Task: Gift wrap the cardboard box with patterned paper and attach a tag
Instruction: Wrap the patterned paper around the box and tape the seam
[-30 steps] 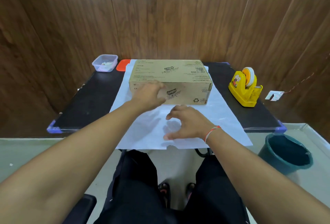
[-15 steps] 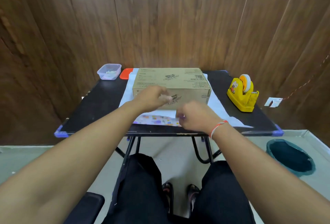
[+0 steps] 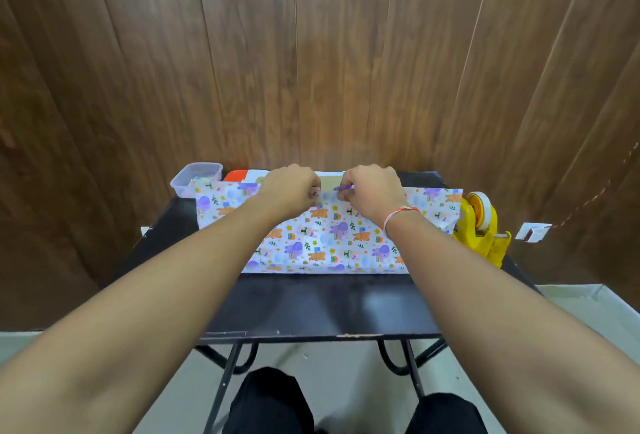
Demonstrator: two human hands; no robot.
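The patterned paper (image 3: 329, 236), white with purple and orange animal prints, is pulled up from the near side over the cardboard box. Only a sliver of the brown box (image 3: 331, 180) shows between my hands at the far top edge. My left hand (image 3: 289, 188) and my right hand (image 3: 372, 189) sit side by side on top of the box, each pinching the paper's leading edge. A red and white thread band circles my right wrist. No tag can be made out.
The black folding table (image 3: 322, 305) carries a yellow tape dispenser (image 3: 479, 226) at the right, partly behind the paper. A clear plastic tub (image 3: 197, 179) and an orange lid (image 3: 235, 175) sit at the back left. A wooden wall stands close behind.
Both hands lifted the paper's near edge off the table and carried it up and over the box. The patterned side now faces me and the box is almost fully covered.
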